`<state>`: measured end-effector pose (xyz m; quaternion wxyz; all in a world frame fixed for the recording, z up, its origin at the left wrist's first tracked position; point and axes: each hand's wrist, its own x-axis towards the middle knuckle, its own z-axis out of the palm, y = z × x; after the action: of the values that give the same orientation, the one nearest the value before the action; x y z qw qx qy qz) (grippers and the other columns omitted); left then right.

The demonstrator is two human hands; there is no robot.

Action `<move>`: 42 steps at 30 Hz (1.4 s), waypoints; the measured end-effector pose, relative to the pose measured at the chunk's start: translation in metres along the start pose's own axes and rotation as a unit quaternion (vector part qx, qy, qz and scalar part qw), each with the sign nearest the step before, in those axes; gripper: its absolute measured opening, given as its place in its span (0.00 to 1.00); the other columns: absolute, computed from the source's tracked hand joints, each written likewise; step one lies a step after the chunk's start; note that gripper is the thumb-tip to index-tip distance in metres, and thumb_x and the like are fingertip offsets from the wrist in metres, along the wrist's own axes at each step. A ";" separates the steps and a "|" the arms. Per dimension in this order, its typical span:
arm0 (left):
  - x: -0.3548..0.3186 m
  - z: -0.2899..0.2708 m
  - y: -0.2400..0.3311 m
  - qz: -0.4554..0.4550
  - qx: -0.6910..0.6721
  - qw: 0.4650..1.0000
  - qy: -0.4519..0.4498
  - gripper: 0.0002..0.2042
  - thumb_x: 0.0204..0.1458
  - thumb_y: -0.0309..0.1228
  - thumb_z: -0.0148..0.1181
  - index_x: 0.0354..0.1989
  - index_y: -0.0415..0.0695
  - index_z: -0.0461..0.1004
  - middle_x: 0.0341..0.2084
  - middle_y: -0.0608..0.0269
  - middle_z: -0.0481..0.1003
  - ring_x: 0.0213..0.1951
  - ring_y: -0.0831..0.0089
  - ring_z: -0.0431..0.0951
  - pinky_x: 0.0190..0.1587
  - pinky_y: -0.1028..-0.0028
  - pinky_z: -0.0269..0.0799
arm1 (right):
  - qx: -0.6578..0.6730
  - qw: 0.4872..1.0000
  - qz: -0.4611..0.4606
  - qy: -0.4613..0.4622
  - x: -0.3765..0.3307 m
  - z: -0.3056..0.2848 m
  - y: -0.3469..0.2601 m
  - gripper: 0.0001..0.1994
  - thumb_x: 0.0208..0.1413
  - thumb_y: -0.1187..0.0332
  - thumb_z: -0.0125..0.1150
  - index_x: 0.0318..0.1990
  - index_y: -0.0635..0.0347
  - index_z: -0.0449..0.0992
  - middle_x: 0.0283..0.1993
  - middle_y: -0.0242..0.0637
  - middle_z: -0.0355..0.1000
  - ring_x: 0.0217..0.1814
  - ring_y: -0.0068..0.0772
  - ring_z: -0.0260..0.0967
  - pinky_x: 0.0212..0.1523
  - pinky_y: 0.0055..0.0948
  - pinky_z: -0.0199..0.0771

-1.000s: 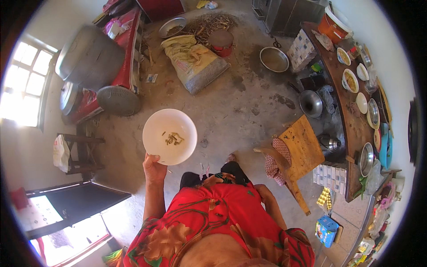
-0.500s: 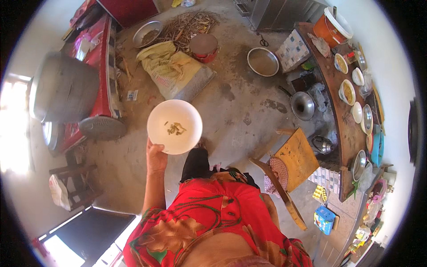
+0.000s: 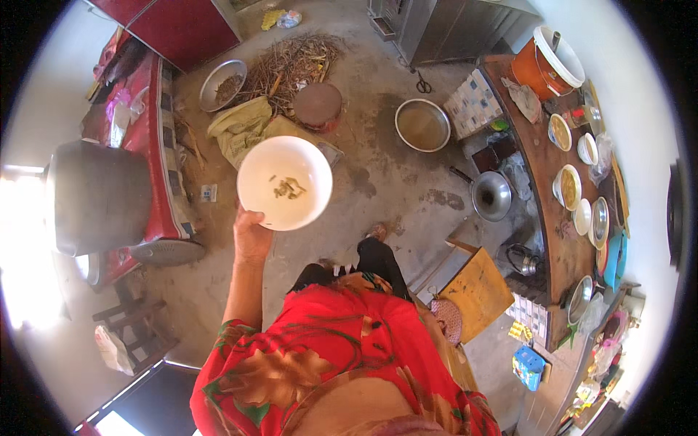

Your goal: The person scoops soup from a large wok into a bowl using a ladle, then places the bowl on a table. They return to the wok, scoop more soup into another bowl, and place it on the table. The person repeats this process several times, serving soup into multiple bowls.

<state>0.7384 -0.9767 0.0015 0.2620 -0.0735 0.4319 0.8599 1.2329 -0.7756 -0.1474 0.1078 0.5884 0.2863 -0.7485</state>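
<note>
In my left hand (image 3: 251, 231) is a white bowl (image 3: 309, 161), its thumb over the near rim and the other fingers hidden beneath. Several small greenish-brown pieces (image 3: 289, 188) lie together at the bottom of the bowl. The bowl hangs out in front of me above the floor and covers part of a yellowish sack (image 3: 243, 134). My right hand does not show; only the red floral sleeve (image 3: 458, 400) on that side does.
A wooden chair (image 3: 476, 294) stands close on my right. Beyond it, a long brown counter (image 3: 574, 247) carries bowls and an orange bucket (image 3: 542, 65). Ahead on the floor are a metal basin (image 3: 423, 125), a wok (image 3: 492, 196), a round stool (image 3: 318, 105) and sticks (image 3: 291, 62).
I have stepped forward, and one foot now shows ahead of my clothes. The bowl, still in my left hand, has moved forward over the sack; the chair is farther back beside me.
</note>
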 end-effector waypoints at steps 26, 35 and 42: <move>0.366 0.161 0.013 -0.027 0.005 0.998 -0.052 0.37 0.30 0.28 0.57 0.57 0.36 0.58 0.51 0.53 0.67 0.53 0.59 0.68 0.57 0.64 0.63 | -0.019 0.998 0.002 0.067 0.106 0.125 -0.338 0.12 0.53 0.63 0.52 0.32 0.63 0.76 0.30 0.38 0.75 0.28 0.31 0.72 0.31 0.31 0.72; 0.449 0.256 0.026 -0.021 0.005 0.996 -0.090 0.35 0.32 0.28 0.55 0.57 0.36 0.59 0.51 0.54 0.67 0.53 0.62 0.67 0.58 0.65 0.61 | -0.031 0.999 -0.017 0.037 0.163 0.136 -0.451 0.13 0.54 0.63 0.51 0.32 0.63 0.76 0.30 0.39 0.75 0.29 0.31 0.72 0.32 0.31 0.72; 0.479 0.309 0.035 -0.001 0.015 0.999 -0.044 0.34 0.32 0.27 0.54 0.57 0.36 0.59 0.50 0.54 0.68 0.53 0.61 0.68 0.57 0.64 0.62 | -0.050 0.999 -0.011 0.015 0.200 0.135 -0.532 0.13 0.54 0.62 0.51 0.32 0.63 0.76 0.29 0.39 0.75 0.29 0.32 0.72 0.32 0.31 0.72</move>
<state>0.3430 -0.5669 0.0477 0.2823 -0.0322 0.4326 0.8557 0.8003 -0.3830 -0.1565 0.1245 0.5904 0.3312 -0.7254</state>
